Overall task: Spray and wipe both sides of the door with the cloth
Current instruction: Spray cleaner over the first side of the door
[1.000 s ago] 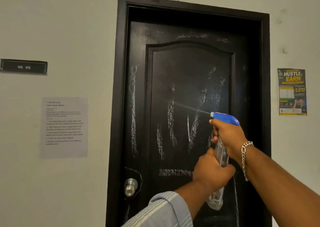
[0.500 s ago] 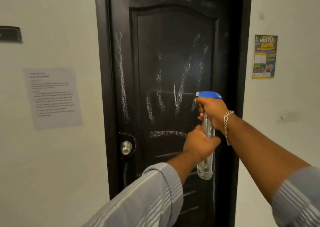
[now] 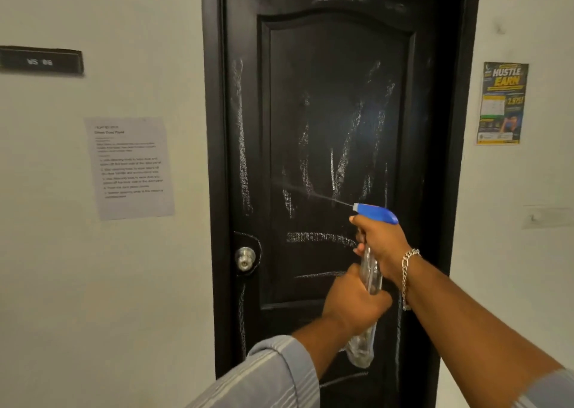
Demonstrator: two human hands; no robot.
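A black panelled door, closed in its black frame, carries white chalk-like streaks across its middle. A clear spray bottle with a blue head is held upright in front of the door's right half. My right hand grips the neck and trigger, a silver bracelet at its wrist. My left hand grips the bottle's body lower down. A thin jet of spray runs from the nozzle up and left to the door panel. No cloth is in view.
A round metal door knob sits at the door's left edge. On the white wall to the left hang a dark nameplate and a printed sheet. A colourful poster hangs on the right wall.
The camera view shifted down and then back up. Both hands kept their hold on the bottle, and the jet still strikes the door's middle panel.
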